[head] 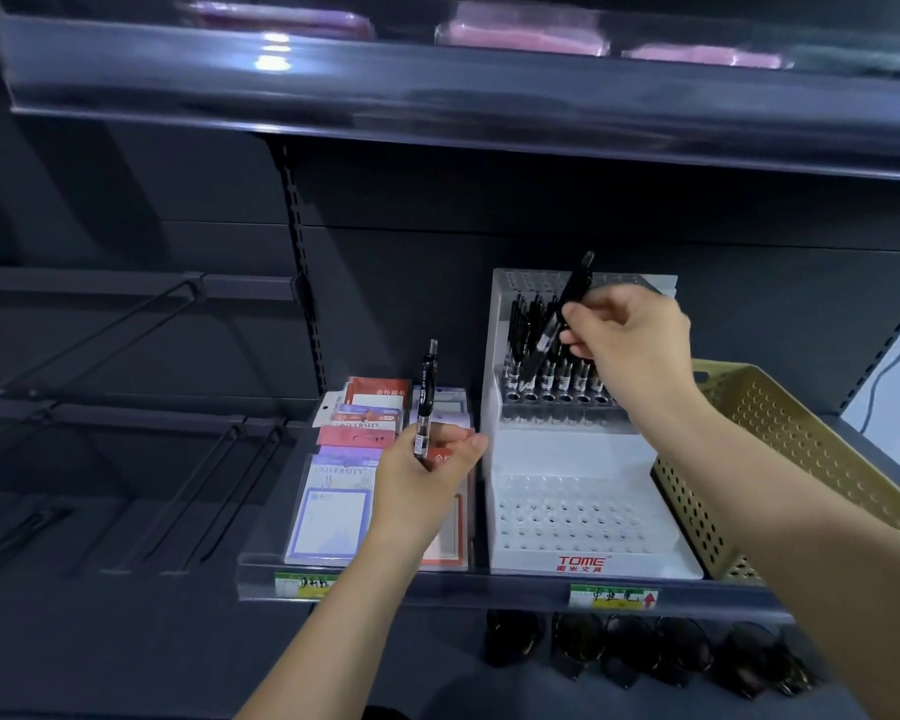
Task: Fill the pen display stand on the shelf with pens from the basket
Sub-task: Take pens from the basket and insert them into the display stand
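A white tiered pen display stand (583, 454) stands on the dark shelf, with several black pens (552, 376) upright in its upper tiers and bare holes in its lowest tier. My right hand (630, 335) pinches a black pen (567, 309), tilted, above the stand's filled rows. My left hand (427, 470) grips a second black pen (426, 397) upright, left of the stand and over the notepads. A tan perforated basket (780, 459) sits right of the stand; my right forearm hides what lies inside it.
Packs of notepads (333, 491) lie left of the stand. The shelf's front rail (437, 579) carries price labels. Another shelf (437, 111) hangs overhead. Dark hooks (214, 480) jut out at left. Dark sunglasses (645, 652) lie below.
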A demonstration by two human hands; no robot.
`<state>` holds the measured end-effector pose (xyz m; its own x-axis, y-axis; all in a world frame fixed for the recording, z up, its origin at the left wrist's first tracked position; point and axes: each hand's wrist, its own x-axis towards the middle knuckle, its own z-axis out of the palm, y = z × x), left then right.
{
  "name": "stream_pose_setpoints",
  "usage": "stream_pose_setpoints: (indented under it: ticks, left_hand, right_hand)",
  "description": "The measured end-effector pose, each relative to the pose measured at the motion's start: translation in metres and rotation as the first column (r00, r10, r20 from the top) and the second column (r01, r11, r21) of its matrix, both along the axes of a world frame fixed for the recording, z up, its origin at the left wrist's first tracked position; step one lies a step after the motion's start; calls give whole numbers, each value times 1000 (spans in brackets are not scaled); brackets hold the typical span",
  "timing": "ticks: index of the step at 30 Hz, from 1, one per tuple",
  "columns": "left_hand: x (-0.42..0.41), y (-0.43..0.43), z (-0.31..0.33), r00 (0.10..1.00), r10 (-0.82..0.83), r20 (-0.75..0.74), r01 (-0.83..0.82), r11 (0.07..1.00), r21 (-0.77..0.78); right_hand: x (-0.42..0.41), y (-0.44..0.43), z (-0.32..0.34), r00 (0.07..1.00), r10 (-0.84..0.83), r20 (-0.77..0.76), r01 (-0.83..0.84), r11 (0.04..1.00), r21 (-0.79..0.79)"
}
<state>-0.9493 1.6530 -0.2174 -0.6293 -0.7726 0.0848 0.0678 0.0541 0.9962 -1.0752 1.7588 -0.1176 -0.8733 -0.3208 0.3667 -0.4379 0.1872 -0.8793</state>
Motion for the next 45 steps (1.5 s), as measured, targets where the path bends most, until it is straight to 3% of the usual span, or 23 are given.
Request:
stream_pose_setpoints:
  ticks: [10,17,26,32,39,45]
  left_hand:
    - [3,-8,-10,990,-71,124,78,996,-52]
    - [1,-13,-13,998,-37,46,37,999,19]
    - [5,-16,-21,996,-39,82,34,998,58]
    - [4,-15,-19,994,-44,103,38,998,52]
    - [-1,-9,-10,992,-111,58,112,994,-11]
    - [-9,0,-9,986,-168,-9,167,985,-52]
  right_hand:
    - [-6,-16,-9,994,20,-108,-11,996,84]
    - [-13,-23,-26,993,39,-111,-15,978,209]
    - [-19,-30,-40,994,40,-102,-6,949,314]
    - [-21,-31,-40,996,58,-62,-31,928,371]
    - [-11,-16,-44,997,71,19,-73,963,260]
    - [22,-5,-48,936,293,196,-335,913,232]
